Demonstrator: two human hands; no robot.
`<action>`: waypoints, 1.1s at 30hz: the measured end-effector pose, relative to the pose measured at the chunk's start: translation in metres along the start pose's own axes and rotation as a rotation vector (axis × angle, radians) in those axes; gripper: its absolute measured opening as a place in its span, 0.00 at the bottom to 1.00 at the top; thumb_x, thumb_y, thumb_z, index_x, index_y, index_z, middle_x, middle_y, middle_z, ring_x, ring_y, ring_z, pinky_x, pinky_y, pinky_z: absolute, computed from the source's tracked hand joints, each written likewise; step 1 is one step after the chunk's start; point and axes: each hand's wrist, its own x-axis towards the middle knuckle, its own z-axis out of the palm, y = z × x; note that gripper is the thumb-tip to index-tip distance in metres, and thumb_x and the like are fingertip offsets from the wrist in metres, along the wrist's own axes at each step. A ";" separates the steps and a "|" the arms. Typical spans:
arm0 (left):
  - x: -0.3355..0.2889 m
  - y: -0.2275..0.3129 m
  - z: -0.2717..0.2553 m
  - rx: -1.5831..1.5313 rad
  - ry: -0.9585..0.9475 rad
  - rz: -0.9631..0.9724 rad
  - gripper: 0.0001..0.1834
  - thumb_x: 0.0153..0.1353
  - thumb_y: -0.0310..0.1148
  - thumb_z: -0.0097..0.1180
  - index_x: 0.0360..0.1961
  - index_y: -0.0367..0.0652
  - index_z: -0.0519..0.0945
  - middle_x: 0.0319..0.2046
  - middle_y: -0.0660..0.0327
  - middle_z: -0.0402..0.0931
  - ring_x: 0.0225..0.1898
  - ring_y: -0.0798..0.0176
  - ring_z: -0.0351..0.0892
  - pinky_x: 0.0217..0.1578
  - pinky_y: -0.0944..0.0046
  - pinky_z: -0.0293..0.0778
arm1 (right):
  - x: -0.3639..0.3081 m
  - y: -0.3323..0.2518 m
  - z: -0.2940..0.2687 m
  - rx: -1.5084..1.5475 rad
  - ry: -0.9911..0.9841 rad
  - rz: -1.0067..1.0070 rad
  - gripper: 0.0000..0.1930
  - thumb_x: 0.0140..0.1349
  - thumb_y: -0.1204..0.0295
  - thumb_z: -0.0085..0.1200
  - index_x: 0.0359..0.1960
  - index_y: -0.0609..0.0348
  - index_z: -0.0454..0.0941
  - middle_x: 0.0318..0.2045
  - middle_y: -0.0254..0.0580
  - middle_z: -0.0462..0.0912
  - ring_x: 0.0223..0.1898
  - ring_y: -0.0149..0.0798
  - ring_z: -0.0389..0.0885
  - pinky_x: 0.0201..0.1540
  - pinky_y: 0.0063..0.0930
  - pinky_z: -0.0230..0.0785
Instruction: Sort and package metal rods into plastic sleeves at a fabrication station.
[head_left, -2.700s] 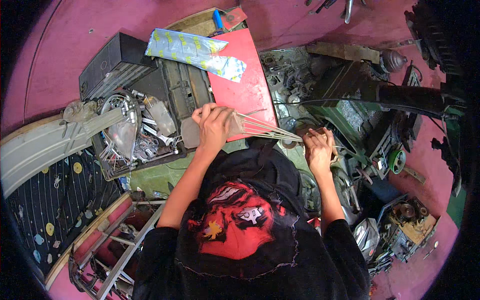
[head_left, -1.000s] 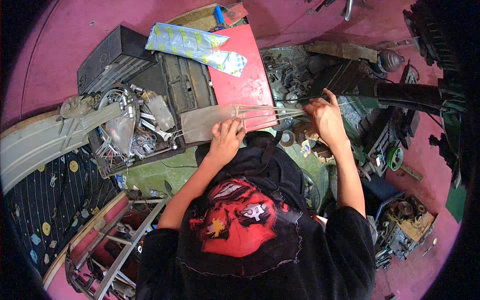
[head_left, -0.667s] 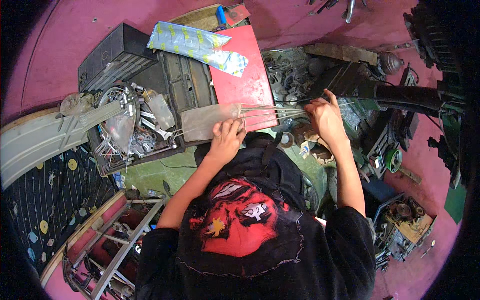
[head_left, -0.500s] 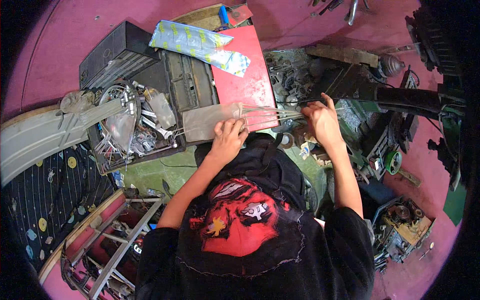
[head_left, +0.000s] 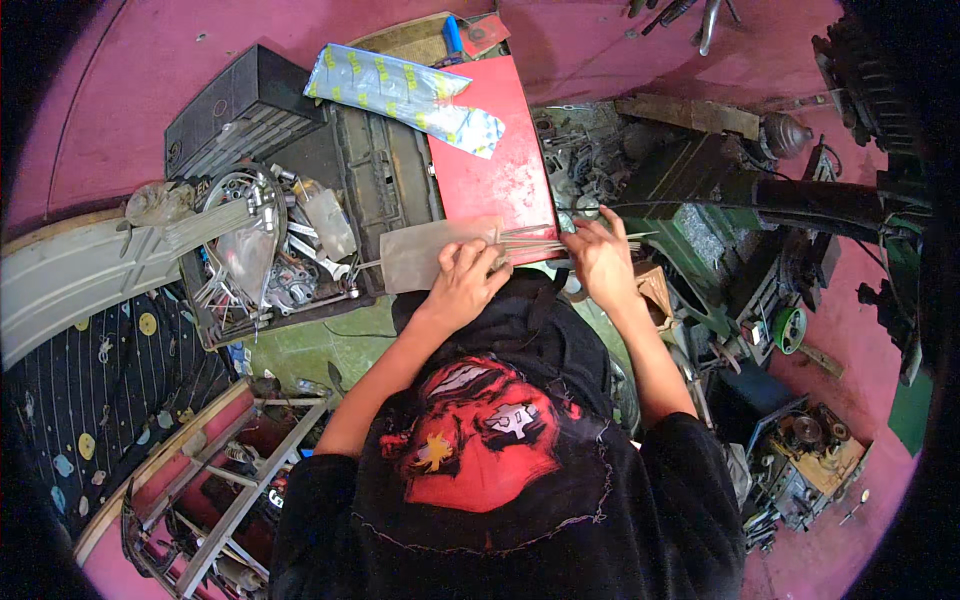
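My left hand [head_left: 458, 290] is closed on the open end of a clear plastic bag [head_left: 408, 258], pressing it above the front of the red lid. From the bag's mouth a bundle of thin metal rods [head_left: 528, 240], like wheel spokes, runs rightward. Around that bundle my right hand [head_left: 602, 262] is closed, its index finger raised, and the rod ends stick out past it. Below the bag's left side lies an open toolbox tray [head_left: 215, 325] with wrenches, sockets and small metal parts.
A printed plastic wrapper [head_left: 400, 95] lies across the red metal lid [head_left: 500, 185]. Behind the tray stands a black drawer case [head_left: 235, 115]. At the left, another bundle of thin rods [head_left: 215, 222] crosses the tray. A green machine [head_left: 690, 260] stands to the right.
My right hand has moved left and slightly down, toward my left hand, with the rods sliding further into the bag. The left hand and bag have shifted slightly right.
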 end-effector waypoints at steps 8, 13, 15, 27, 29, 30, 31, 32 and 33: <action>0.001 -0.002 -0.004 -0.014 0.013 -0.031 0.15 0.59 0.35 0.64 0.47 0.59 0.89 0.56 0.67 0.79 0.61 0.58 0.71 0.63 0.45 0.56 | 0.029 -0.037 0.036 0.149 0.078 -0.043 0.13 0.61 0.72 0.57 0.45 0.55 0.89 0.42 0.41 0.90 0.61 0.41 0.84 0.78 0.54 0.59; -0.003 -0.003 -0.001 -0.006 0.069 -0.062 0.18 0.59 0.35 0.68 0.51 0.58 0.88 0.58 0.65 0.78 0.62 0.56 0.71 0.63 0.45 0.57 | 0.041 -0.051 0.059 0.209 0.076 -0.080 0.16 0.56 0.73 0.62 0.47 0.58 0.89 0.47 0.43 0.89 0.62 0.45 0.83 0.77 0.53 0.61; -0.006 -0.002 -0.001 -0.012 0.117 -0.088 0.20 0.58 0.36 0.70 0.53 0.58 0.87 0.59 0.64 0.78 0.62 0.55 0.71 0.63 0.45 0.57 | 0.045 -0.053 0.064 0.224 0.084 -0.127 0.15 0.55 0.73 0.63 0.46 0.58 0.88 0.47 0.43 0.89 0.62 0.45 0.83 0.76 0.53 0.62; -0.033 -0.013 0.001 0.028 0.003 -0.437 0.30 0.60 0.39 0.70 0.64 0.47 0.79 0.63 0.59 0.74 0.66 0.49 0.68 0.66 0.41 0.56 | 0.061 -0.067 0.077 0.221 0.069 -0.174 0.12 0.57 0.71 0.61 0.43 0.58 0.87 0.50 0.43 0.84 0.62 0.50 0.76 0.75 0.53 0.60; -0.034 -0.018 0.005 0.033 -0.034 -0.448 0.32 0.59 0.39 0.71 0.64 0.47 0.79 0.63 0.58 0.74 0.66 0.48 0.68 0.66 0.41 0.56 | 0.063 -0.068 0.076 0.201 0.051 -0.179 0.13 0.57 0.71 0.61 0.44 0.57 0.87 0.50 0.43 0.84 0.61 0.51 0.76 0.75 0.53 0.60; -0.035 -0.020 0.006 0.031 -0.032 -0.447 0.32 0.59 0.39 0.71 0.64 0.47 0.79 0.63 0.58 0.74 0.66 0.48 0.68 0.66 0.41 0.56 | 0.062 -0.069 0.074 0.187 0.062 -0.168 0.14 0.56 0.71 0.62 0.45 0.57 0.87 0.50 0.42 0.84 0.61 0.51 0.76 0.75 0.52 0.61; -0.035 -0.022 0.007 0.014 -0.037 -0.459 0.34 0.56 0.39 0.73 0.65 0.48 0.79 0.63 0.59 0.74 0.66 0.49 0.67 0.66 0.41 0.56 | 0.062 -0.070 0.071 0.173 0.073 -0.155 0.15 0.55 0.71 0.63 0.46 0.57 0.87 0.49 0.42 0.84 0.60 0.51 0.76 0.74 0.52 0.61; -0.036 -0.023 0.006 0.000 -0.043 -0.478 0.35 0.54 0.38 0.75 0.65 0.48 0.79 0.63 0.59 0.74 0.66 0.49 0.66 0.66 0.40 0.56 | 0.062 -0.070 0.070 0.172 0.072 -0.159 0.15 0.55 0.71 0.63 0.46 0.57 0.87 0.49 0.42 0.84 0.60 0.51 0.76 0.74 0.52 0.61; -0.036 -0.025 0.006 0.000 -0.041 -0.481 0.35 0.54 0.38 0.75 0.65 0.48 0.79 0.63 0.59 0.74 0.66 0.49 0.66 0.66 0.40 0.56 | 0.060 -0.070 0.069 0.175 0.062 -0.145 0.17 0.54 0.71 0.64 0.47 0.58 0.86 0.50 0.42 0.84 0.61 0.51 0.76 0.74 0.52 0.61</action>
